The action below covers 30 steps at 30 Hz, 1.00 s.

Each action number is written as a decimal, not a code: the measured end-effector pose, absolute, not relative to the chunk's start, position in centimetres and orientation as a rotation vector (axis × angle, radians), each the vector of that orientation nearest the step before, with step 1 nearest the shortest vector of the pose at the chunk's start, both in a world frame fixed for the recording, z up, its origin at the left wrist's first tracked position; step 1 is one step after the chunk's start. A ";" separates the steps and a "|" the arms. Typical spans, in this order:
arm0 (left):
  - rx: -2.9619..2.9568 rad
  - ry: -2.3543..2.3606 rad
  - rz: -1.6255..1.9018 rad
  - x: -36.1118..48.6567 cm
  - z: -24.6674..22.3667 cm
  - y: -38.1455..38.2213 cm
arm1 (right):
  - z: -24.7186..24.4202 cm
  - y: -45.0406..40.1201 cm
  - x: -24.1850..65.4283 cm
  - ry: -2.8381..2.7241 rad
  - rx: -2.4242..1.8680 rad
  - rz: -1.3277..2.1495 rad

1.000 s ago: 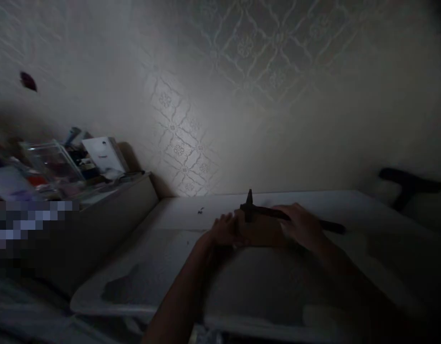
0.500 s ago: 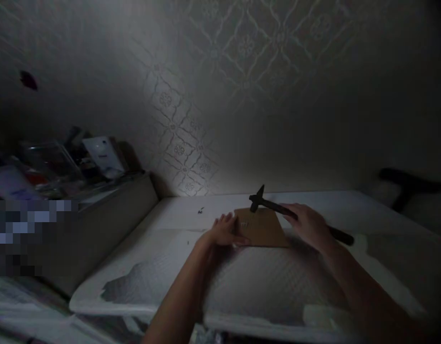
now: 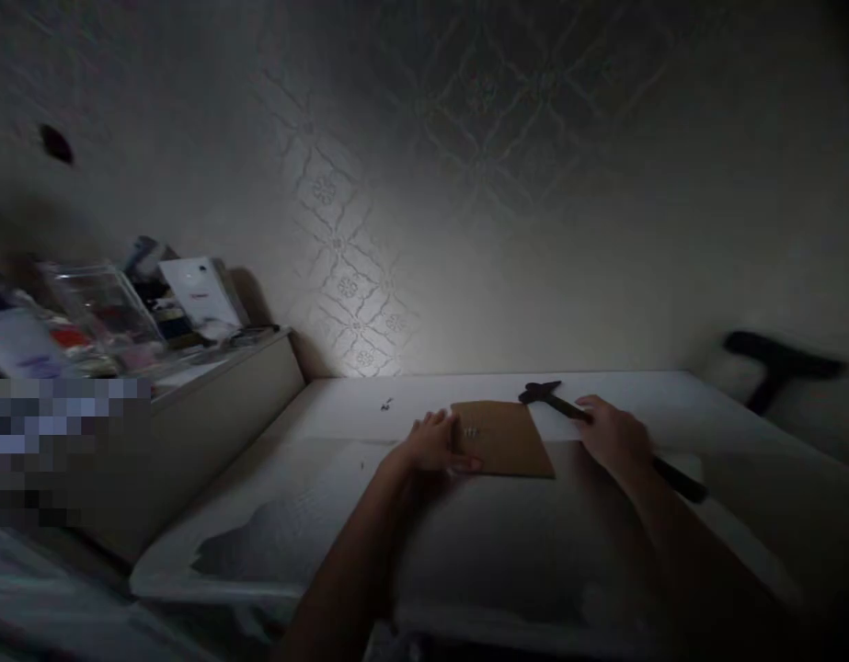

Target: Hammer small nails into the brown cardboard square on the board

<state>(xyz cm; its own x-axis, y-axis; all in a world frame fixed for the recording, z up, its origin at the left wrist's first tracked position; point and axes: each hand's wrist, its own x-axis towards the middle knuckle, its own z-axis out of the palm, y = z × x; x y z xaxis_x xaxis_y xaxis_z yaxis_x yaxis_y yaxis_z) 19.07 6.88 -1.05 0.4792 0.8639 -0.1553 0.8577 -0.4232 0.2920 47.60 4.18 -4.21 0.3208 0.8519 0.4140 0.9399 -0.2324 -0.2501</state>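
Note:
A flat brown board (image 3: 510, 446) lies on the white tabletop. My left hand (image 3: 434, 446) grips its left edge, the thumb over the near corner and the fingers along the side. Close to that hand, several small shiny pieces that look like nails (image 3: 472, 431) stand in a short row on the board. My right hand (image 3: 615, 441) is closed around the handle of a hammer (image 3: 562, 405). The hammer's dark head is beyond the board's far right corner, apart from the board's middle.
Small dark bits (image 3: 386, 404) lie on the table (image 3: 341, 414) left of the board. A cabinet (image 3: 217, 405) at left carries a white box (image 3: 201, 296) and a clear plastic case (image 3: 103, 303). A dark T-shaped object (image 3: 775, 363) stands at right, before the patterned wall.
My right hand has moved right with the hammer, and the hammer's head has swung from above the board to beyond its far right corner. My left hand and the board stay put.

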 end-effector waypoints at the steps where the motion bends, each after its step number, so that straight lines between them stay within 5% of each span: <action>1: 2.404 1.447 0.056 19.1 -1.1 6.9 | -4.3 4.2 47.7 -1.566 -2.150 -0.272; 10: 2.250 1.783 0.492 18.3 -2.2 8.5 | -4.9 4.5 48.1 -1.539 -2.171 -0.248; 17: 1.888 2.417 0.502 16.9 -1.8 8.4 | -5.3 4.6 48.3 -1.623 -2.144 -0.256; 30: 1.730 2.641 0.522 14.9 -2.6 9.5 | -4.7 4.4 47.8 -1.639 -2.267 -0.171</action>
<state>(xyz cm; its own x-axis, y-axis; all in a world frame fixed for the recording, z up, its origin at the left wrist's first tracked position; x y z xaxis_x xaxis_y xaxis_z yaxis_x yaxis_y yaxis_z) 14.92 9.46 -2.57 -0.4143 0.8819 0.2249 0.9011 0.3628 0.2374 47.81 4.41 -4.72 0.3285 0.8987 0.2905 0.9394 -0.2789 -0.1995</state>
